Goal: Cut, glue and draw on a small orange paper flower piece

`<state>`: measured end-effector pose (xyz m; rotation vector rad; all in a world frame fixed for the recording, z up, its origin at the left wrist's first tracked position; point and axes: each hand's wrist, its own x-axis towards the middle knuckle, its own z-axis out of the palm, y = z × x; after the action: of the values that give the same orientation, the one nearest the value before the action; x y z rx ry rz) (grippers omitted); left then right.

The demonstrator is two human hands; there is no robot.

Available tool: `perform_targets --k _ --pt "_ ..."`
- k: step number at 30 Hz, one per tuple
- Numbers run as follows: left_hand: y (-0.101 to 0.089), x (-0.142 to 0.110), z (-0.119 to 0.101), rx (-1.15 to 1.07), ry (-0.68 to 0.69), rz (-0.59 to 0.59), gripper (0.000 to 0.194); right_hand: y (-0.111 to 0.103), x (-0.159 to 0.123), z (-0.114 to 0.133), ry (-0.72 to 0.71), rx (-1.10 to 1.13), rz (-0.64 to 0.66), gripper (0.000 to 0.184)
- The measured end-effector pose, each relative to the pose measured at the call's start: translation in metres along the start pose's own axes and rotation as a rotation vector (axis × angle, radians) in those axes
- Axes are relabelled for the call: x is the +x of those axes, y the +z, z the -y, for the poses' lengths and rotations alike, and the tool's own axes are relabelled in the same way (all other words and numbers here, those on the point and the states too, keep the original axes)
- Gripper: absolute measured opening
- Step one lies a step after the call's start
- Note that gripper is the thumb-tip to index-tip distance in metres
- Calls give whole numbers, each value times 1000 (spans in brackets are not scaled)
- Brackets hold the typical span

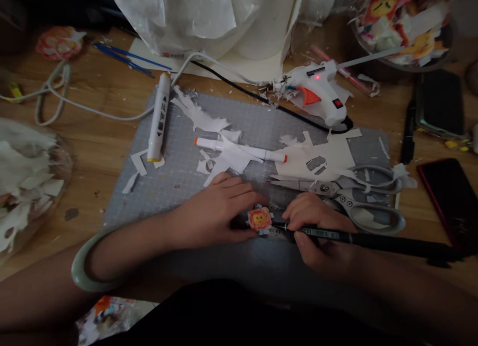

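Note:
Between the thumb and fingers of my left hand [227, 211] is a small paper figure [260, 218] with an orange-red mane and a yellow face. My right hand [317, 231] is closed around a black pen [343, 236], whose tip points left at the figure's right edge. Whether the tip touches the paper I cannot tell. Just beyond my right hand lie large grey scissors [336, 189], blades pointing left. A white marker with orange ends [257, 153] rests among white paper scraps [233, 159] beyond my left hand.
A grey cutting mat [130, 196] covers the middle of the wooden table. Behind it lies a white glue gun [324, 92] with a lit red light and cord. A yellow-ended marker [159, 117], a phone [448, 201] and a scrap-filled bowl [407, 62] surround the mat.

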<state>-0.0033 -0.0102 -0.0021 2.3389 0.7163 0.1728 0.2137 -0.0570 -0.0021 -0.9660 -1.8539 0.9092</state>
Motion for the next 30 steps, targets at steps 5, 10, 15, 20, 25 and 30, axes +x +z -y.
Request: perform_targets --k 5,10,15,20,25,30 --pt "1 0 0 18 -4 3 30 1 1 1 12 -56 64 15" --pt "2 1 0 14 -2 5 30 1 1 -1 14 -82 97 15" --pt "1 0 1 22 -3 5 30 0 1 -1 10 -86 89 13" --pt "1 0 2 10 1 -3 33 0 1 0 21 -90 100 13" --pt "2 -1 1 10 5 -9 33 1 -1 0 39 -67 54 15" --pt "1 0 1 9 5 -13 33 0 -3 -2 44 -54 74 16"
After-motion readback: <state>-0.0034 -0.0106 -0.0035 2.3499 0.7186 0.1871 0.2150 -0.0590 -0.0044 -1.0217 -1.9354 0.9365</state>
